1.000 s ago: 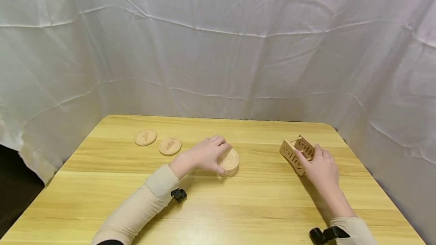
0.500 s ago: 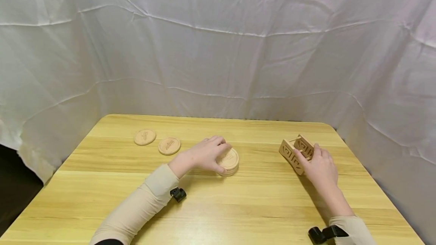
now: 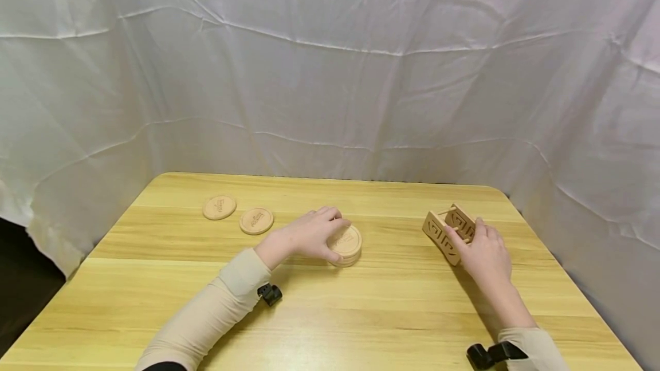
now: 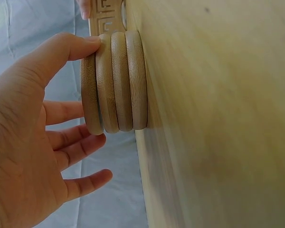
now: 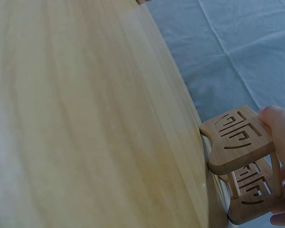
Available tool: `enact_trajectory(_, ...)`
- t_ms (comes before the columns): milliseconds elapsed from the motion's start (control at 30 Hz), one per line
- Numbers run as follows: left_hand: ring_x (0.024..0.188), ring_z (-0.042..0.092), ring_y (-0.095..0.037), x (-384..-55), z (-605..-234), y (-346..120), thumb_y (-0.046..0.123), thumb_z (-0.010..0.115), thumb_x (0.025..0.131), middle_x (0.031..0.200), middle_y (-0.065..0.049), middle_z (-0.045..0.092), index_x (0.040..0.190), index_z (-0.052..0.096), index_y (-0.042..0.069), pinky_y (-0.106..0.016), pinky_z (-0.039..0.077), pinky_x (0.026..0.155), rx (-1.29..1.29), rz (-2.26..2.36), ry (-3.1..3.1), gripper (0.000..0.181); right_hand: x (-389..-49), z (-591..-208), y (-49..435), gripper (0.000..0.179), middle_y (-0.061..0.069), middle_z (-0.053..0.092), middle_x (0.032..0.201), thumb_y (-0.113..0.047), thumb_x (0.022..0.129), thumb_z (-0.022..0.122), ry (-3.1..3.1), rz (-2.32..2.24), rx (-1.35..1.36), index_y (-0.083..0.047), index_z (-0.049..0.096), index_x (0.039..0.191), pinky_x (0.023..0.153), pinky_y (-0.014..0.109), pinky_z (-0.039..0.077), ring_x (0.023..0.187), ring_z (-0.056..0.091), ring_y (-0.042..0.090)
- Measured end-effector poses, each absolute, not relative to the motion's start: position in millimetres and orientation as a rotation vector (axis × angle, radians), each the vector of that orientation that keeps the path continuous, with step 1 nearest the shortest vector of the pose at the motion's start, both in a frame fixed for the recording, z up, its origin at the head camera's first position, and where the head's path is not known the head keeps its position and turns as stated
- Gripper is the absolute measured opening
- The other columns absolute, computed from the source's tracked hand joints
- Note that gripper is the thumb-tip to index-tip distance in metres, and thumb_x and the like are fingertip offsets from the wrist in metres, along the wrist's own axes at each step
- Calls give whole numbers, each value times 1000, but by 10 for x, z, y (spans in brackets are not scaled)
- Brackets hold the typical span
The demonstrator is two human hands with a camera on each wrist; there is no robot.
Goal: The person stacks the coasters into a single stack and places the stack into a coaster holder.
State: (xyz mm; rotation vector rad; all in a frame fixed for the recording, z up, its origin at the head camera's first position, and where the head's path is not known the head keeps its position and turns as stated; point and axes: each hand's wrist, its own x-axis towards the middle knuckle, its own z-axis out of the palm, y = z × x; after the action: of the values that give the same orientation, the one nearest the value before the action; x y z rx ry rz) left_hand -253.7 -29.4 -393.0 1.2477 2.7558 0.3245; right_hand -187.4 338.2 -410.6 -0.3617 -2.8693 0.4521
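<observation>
In the head view, a stack of round wooden coasters [image 3: 348, 257] stands near the middle of the table. My left hand [image 3: 311, 235] reaches over it from the left, partly covering it. The left wrist view shows my thumb and fingertips around the edge of the top coaster [image 4: 88, 95], which sits slightly offset from those beneath. Over at the right, my right hand [image 3: 488, 256] grips the end of a wooden coaster holder [image 3: 441, 237]. This holder has two cut-out side panels joined by thin rods. In the right wrist view, the thumb presses one panel [image 5: 237, 135].
Two loose coasters, one nearer [image 3: 256, 221] and one farther [image 3: 219, 208], lie flat on the left of the wooden table [image 3: 330, 314]. A pale curtain [image 3: 330, 90] hangs behind the table and along its sides.
</observation>
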Motion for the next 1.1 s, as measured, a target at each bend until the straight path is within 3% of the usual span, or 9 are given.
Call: enact_trajectory(1100, 113, 46, -15, -2548, -3941, -316, 55, 70, 78, 129, 0, 51, 145, 46, 16, -35, 44, 95, 1238, 340, 2720, 81, -1863, -4112, 3381, 100, 44, 34, 140, -70, 92, 37, -2843, 459, -349, 13, 25, 147, 104, 68, 32, 127, 34, 59)
